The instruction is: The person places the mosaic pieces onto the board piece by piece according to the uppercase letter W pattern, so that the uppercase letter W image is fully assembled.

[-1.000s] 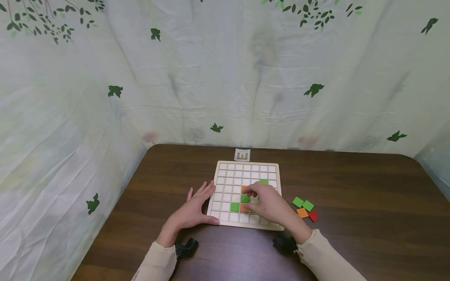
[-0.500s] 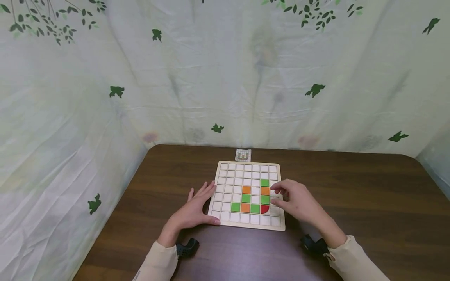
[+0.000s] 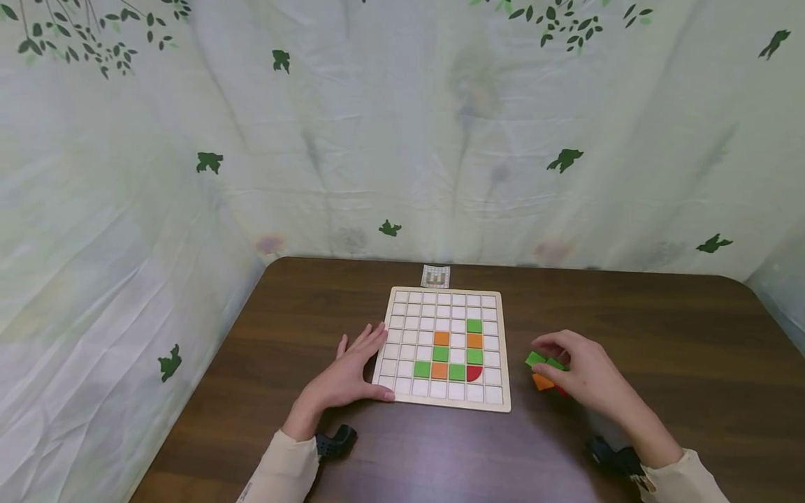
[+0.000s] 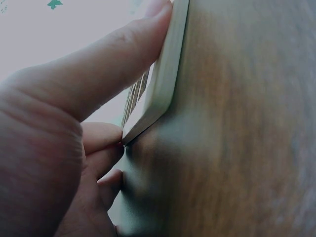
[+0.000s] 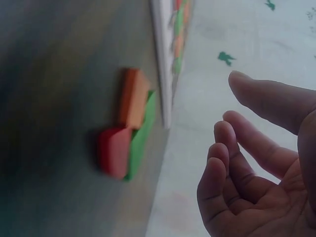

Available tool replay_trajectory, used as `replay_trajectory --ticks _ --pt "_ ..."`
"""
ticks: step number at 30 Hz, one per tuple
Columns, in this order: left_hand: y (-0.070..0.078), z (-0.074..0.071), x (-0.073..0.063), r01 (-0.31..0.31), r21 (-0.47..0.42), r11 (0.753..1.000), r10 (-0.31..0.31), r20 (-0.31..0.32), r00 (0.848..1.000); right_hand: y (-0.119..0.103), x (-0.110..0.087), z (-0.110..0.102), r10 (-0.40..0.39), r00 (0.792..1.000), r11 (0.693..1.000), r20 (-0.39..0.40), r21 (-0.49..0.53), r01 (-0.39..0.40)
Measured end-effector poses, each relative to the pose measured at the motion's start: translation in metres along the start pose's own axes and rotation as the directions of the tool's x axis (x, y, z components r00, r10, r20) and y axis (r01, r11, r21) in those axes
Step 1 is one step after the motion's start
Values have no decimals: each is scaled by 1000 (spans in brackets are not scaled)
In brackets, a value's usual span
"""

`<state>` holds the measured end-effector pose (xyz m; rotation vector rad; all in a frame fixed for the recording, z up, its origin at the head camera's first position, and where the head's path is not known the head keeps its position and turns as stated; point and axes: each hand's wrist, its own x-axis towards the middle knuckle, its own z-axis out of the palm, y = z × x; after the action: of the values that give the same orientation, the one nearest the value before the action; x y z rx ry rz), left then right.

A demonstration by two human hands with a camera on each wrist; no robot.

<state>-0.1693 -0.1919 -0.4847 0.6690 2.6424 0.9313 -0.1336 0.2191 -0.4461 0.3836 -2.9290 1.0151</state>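
A square wooden board with a white grid lies on the table. Green tiles, orange tiles and one red rounded tile sit in its cells. My left hand rests against the board's left side, thumb on the near left corner, fingers extended. To the right of the board, my right hand hovers over a loose group of tiles: green, orange and red. In the right wrist view its thumb and fingers are apart with nothing between them. The hand partly hides this group in the head view.
A small printed card lies just beyond the board's far edge. The brown wooden table stretches out on both sides. Behind it hangs a pale curtain with leaf and bird patterns.
My right hand has moved from above the board, off its right side, to the loose tiles. The left hand has stayed at the board's corner.
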Motion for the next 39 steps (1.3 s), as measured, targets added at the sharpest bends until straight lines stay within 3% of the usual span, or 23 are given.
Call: replay_trajectory --ticks 19,24,39 --pt "-1 0 0 2 -4 1000 -2 1 1000 37 -25 -7 5 992 997 129 -82 6" --pt "-1 0 0 -1 -2 1000 1 0 1000 40 -25 -7 16 986 996 167 -88 -2" --pt "0 0 0 6 0 1000 -6 5 1000 40 -23 -5 -12 984 993 177 -116 33"
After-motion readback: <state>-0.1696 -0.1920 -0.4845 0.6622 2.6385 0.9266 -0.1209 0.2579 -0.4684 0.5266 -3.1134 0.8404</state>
